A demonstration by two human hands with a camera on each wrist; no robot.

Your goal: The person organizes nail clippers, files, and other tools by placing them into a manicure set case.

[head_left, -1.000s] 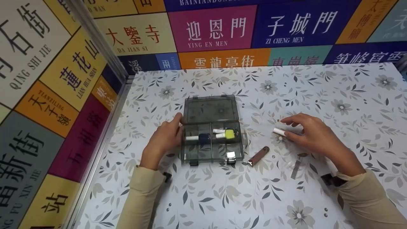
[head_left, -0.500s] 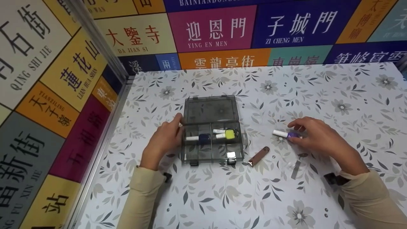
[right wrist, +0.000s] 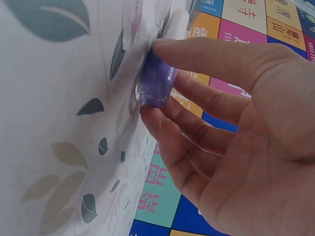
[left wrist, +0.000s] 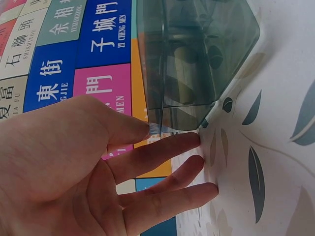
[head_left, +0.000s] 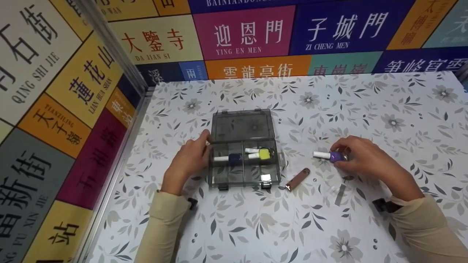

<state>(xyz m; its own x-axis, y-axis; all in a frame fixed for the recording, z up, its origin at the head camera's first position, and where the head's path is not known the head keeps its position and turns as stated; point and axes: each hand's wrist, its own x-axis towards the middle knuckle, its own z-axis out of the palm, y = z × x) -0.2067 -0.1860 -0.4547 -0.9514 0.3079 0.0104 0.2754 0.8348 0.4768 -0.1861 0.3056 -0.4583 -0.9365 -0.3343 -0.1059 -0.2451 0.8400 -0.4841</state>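
My left hand (head_left: 190,157) rests at the left side of a grey see-through compartment box (head_left: 243,146) whose lid lies back. In the left wrist view, the thumb touches the box's edge, and the other fingers stretch out to the tabletop beside it. My right hand (head_left: 365,160) pinches a purple nail polish bottle (right wrist: 158,78) by its base, its white cap (head_left: 321,155) pointing left. The bottle lies low at the tabletop. Inside the box are a dark blue nail polish bottle (head_left: 234,159), a yellow one (head_left: 264,154) and another white cap (head_left: 251,150).
Brown nail clippers (head_left: 298,179) lie right of the box. A slim grey strip (head_left: 340,194) lies below the right hand. The tabletop (head_left: 278,230) has a floral cover. Panels with large lettering (head_left: 243,33) stand behind and on the left.
My right hand has drawn back to the right and regripped the purple nail polish bottle nearer its base, so more of it shows. The left hand and the box have stayed put.
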